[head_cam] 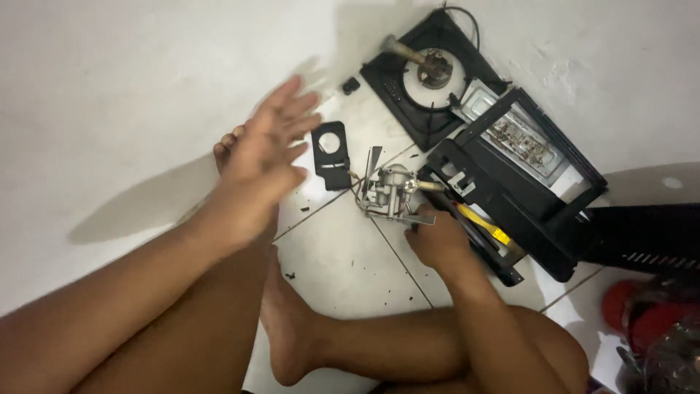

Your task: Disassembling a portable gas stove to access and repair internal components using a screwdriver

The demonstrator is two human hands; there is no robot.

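Head view, the only one I had. My right hand point(437, 241) was down on the tiled floor point(343, 263), fingers point(421, 228) curled shut on the near edge of a small grey metal valve assembly point(390, 191), pinning it. That assembly lay just ahead of those fingers, between them and the black bracket plate point(332, 155), which lay flat a little to their left.

My left hand point(266, 157) was up in the air, fingers point(295, 109) spread wide and holding nothing, blurred; it hung over my own foot and just left of the bracket plate, not touching it.

Right of the gripping fingers lay the stripped black stove body point(510, 182), opened up, with a yellow-handled tool point(481, 225) lying against it, close to my right knuckles. Beyond the fingers was the burner pan point(430, 80) with its burner head sticking up. A small black knob point(351, 85) lay loose ahead of the left fingers. A red object point(642, 314) was well off to the right.

My judgement: the step in hand was work on the removed valve assembly, one hand steadying it. The next move would call for the free left hand to come down onto the part or a tool, and for a firm hold by the right, since the part is small and irregular and could roll.
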